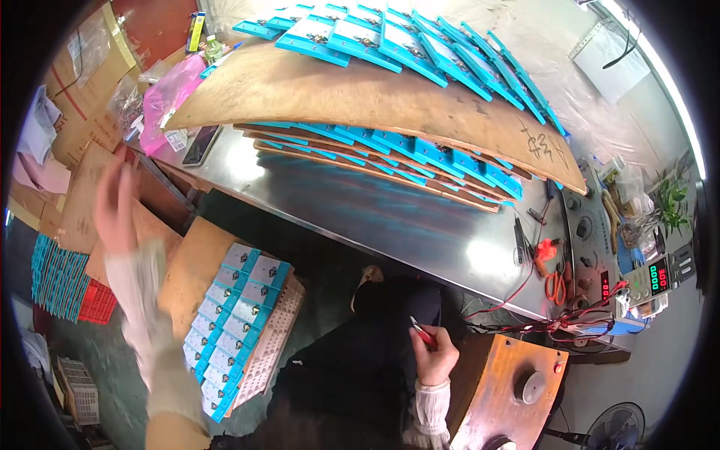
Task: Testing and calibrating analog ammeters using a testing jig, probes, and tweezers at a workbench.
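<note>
My left hand is raised at the left beside brown boards and cardboard, blurred by motion, so I cannot make out whether it holds anything. My right hand grips a slim red tool with a silver tip, over my dark-clothed lap and left of a wooden box with metal dials. Between my arms, low at the left, rows of light-blue panels with small mounted parts lie on a board atop a pale perforated crate.
A steel bench holds stacked plywood boards bearing more blue panels, a pink bag and a phone. At its right lie orange scissors, wires and power supplies. Blue racks stand left; a fan lower right.
</note>
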Demonstrator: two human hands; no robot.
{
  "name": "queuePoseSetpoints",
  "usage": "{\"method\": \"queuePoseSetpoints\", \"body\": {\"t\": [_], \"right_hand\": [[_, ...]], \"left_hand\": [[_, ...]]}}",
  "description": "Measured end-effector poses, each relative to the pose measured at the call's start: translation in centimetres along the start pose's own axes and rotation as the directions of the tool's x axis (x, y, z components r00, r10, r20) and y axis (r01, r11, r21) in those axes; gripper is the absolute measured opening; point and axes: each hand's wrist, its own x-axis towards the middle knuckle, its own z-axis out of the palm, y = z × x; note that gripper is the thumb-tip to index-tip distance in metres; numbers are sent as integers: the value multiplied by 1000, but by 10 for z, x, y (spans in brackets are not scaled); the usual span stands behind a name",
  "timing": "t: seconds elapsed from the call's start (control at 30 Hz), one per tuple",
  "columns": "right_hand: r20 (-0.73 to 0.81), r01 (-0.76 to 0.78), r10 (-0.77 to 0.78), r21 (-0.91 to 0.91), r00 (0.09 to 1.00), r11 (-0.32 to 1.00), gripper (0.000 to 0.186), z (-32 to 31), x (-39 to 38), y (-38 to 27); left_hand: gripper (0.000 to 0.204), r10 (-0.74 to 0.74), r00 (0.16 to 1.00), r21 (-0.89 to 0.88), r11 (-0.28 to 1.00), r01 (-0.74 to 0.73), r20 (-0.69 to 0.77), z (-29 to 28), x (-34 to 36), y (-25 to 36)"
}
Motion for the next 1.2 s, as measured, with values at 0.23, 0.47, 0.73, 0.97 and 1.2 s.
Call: {"method": "queuePoseSetpoints", "body": {"t": [0.23,0.47,0.73,0.97,1.2], "right_hand": [[-2,34,-34,-26,999,999,19,-7,-9,-7],[-101,-158,147,-110,984,981,19,-44,-37,34],[-122,-344,343,13,932,939,21,-55,-17,19],[-17,195,-194,113,981,974,22,-26,2,-60],[15,154,-156,88,988,984,25,-9,7,-68]], "left_hand": [[71,-214,821,178,974,138,530,207,156,167],[37,-203,710,-63,942,329,674,176,167,109],[42,-232,942,-696,635,335,242,139,-91,177],[57,-118,334,-307,196,931,935,236,-204,207],[63,-73,383,-344,306,888,921,239,-229,221]]}}
